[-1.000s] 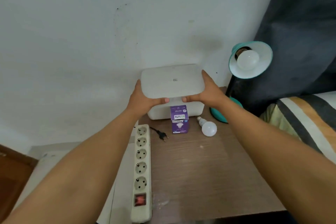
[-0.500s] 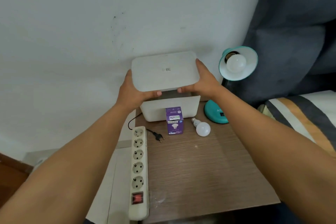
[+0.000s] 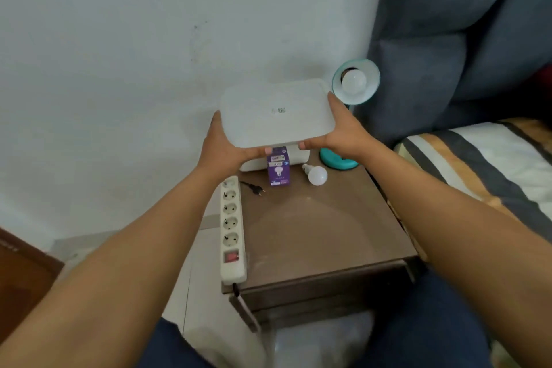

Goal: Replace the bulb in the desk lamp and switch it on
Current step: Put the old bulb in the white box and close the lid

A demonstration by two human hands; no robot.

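A teal desk lamp [image 3: 355, 81] stands at the back right of the brown bedside table [image 3: 322, 227], with a white bulb [image 3: 354, 80] in its shade and its teal base [image 3: 337, 162] behind my right wrist. A loose white bulb [image 3: 316, 175] lies on the table beside a purple bulb carton [image 3: 278, 170]. My left hand [image 3: 230, 148] and my right hand [image 3: 340, 131] grip the two ends of a white box lid [image 3: 276, 113], held above the white box [image 3: 301, 157]. The lamp's black plug [image 3: 256, 189] lies unplugged next to the power strip [image 3: 231, 227].
The white power strip with a red switch runs along the table's left edge. A striped bed cover [image 3: 478, 164] lies to the right, a dark grey curtain [image 3: 463, 33] behind the lamp, and a white wall at the back. My legs in blue are below the table front.
Both hands have raised the white lid farther off the box and tilted it toward me. The camera has pulled back and looks lower, showing the table's front edge.
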